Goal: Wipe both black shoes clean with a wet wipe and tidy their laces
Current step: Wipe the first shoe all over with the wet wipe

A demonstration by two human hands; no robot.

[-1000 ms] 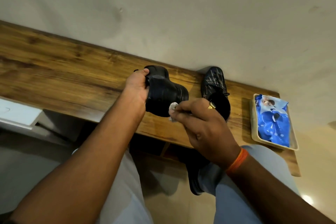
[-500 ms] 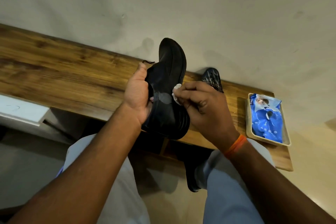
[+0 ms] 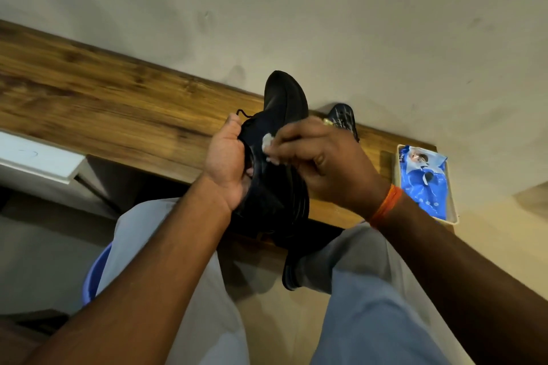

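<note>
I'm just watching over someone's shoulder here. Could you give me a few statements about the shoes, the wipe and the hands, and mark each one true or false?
1. The left hand holds a black shoe up off the wooden shelf. True.
2. The right hand is empty. False: it pinches a white wipe against the held shoe.
3. The second black shoe is on the floor. False: it lies on the shelf, behind the right hand.
4. The blue wipes pack lies in a tray at the right end of the shelf. True.
5. The held shoe's toe points up toward the wall. True.
</note>
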